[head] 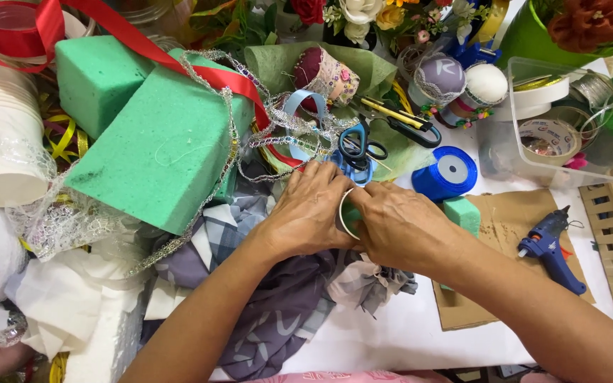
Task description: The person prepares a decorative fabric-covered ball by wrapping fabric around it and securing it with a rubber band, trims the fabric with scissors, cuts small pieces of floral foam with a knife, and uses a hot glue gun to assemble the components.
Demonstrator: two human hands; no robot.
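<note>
A: What do the hands have?

B: Both the left hand (308,213) and right hand (399,223) are closed around a small white paper cup (345,213), lying sideways with a green foam piece inside, above the grey patterned fabric (278,312).

A: How does it handle?

B: Light and thin-walled, I'd judge; it would crush easily. Better to grip near the stiffer rim.

A: Nearby?

B: Blue-handled scissors (358,145), a blue ribbon spool (446,174), a large green foam block (168,142).
</note>
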